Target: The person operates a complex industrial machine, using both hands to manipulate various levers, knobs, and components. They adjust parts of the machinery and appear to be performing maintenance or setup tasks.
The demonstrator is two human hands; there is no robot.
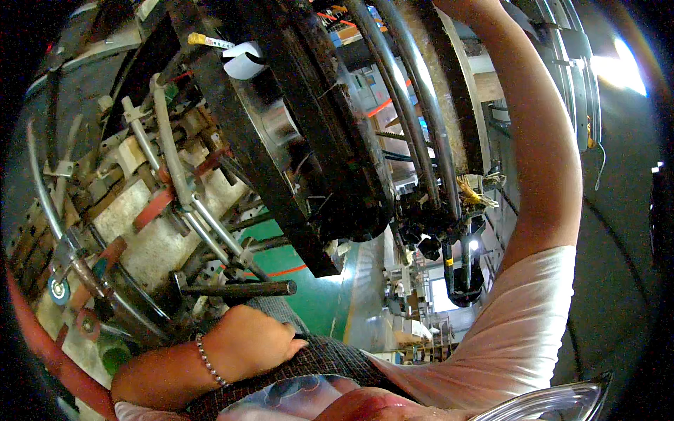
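Note:
My left hand [253, 337], a beaded bracelet at its wrist, lies curled against a dark checked cloth [331, 355] at my waist; its palm side is hidden. Just above it a dark metal rod [242, 288] sticks out. My right arm [542, 142] reaches up along the right side, and its hand is beyond the top edge. Before me stands a large machine with a dark steel frame [253, 152], two shiny parallel rods [408, 79] and a bright round metal part [281, 123]. A yellow-ended marked strip [210, 40] and a white piece [244, 60] sit on the frame.
At left, metal tubes [171, 142], clamps and a red bar [154, 208] crowd over a worn pale metal surface [124, 205]. Green floor [274, 250] shows below the frame. Dark fibrous debris and yellow strands [474, 194] cling near the rods' lower ends. A bright lamp [618, 68] shines at right.

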